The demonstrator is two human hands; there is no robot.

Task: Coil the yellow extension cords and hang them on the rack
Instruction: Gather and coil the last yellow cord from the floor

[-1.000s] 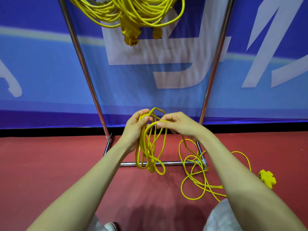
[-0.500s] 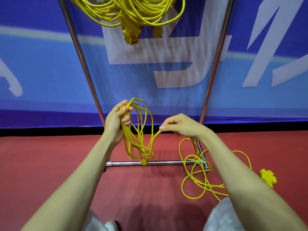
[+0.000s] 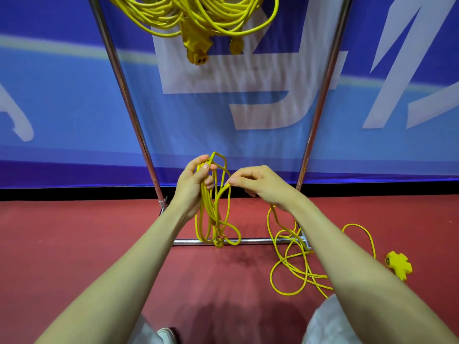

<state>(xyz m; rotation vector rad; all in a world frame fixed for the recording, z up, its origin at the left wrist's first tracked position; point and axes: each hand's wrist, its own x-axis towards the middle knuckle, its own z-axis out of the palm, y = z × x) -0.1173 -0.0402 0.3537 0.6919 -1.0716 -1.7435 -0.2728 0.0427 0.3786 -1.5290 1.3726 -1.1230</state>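
rack (image 3: 127, 100) top: coiled cords (image 3: 198, 18) hung | left hand (image 3: 192, 187): gripping top of cord loops (image 3: 210, 219), bundle hanging down | right hand (image 3: 258, 184): pinching one strand (image 3: 224, 188) just beside bundle | floor (image 3: 74, 244), right: loose cord (image 3: 290, 264), socket end (image 3: 398, 265)

The cord (image 3: 208, 209) you hold is bright yellow all through, and so are the hung coils (image 3: 203, 18) above and the socket block (image 3: 398, 265) lying on the floor. That floor (image 3: 87, 256) is dull red. The rack (image 3: 129, 103) is shiny silver. Behind it, the banner (image 3: 62, 100) is blue with white shapes and a pale stripe, edged black below.
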